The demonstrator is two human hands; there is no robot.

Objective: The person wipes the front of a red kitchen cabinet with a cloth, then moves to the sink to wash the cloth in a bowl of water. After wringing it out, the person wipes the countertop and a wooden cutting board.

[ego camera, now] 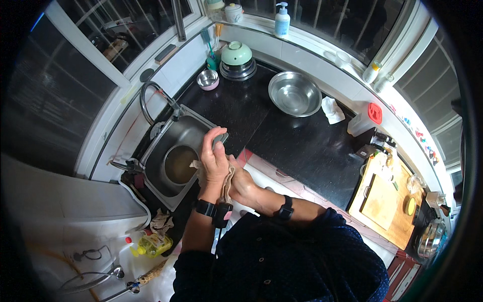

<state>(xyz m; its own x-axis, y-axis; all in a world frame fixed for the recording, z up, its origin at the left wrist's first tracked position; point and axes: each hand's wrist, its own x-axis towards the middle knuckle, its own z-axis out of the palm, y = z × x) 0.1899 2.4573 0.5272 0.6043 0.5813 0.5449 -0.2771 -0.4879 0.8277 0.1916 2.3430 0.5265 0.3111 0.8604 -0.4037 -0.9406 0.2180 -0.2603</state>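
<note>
My left hand [215, 162] is raised over the near edge of the sink, its fingers extended and slightly curled, with nothing visible in them. A beige cloth [228, 185] lies around the underside of that hand and shows on both sides of it. My right hand [242, 184] holds the cloth against the left hand from the right; its fingertips are partly hidden. Below and left of the hands, a round metal basin [181, 149] with cloudy brownish water stands in the stainless steel sink [154, 154].
A curved faucet [145, 98] rises behind the sink. On the black countertop [290, 151] stand a large steel bowl [295, 94], a small pink-sided bowl [208, 80] and a green bowl [236, 54] upside down on metal ware. Cutting boards [381, 202] lie right; a yellow liquid bottle [156, 244] lies lower left.
</note>
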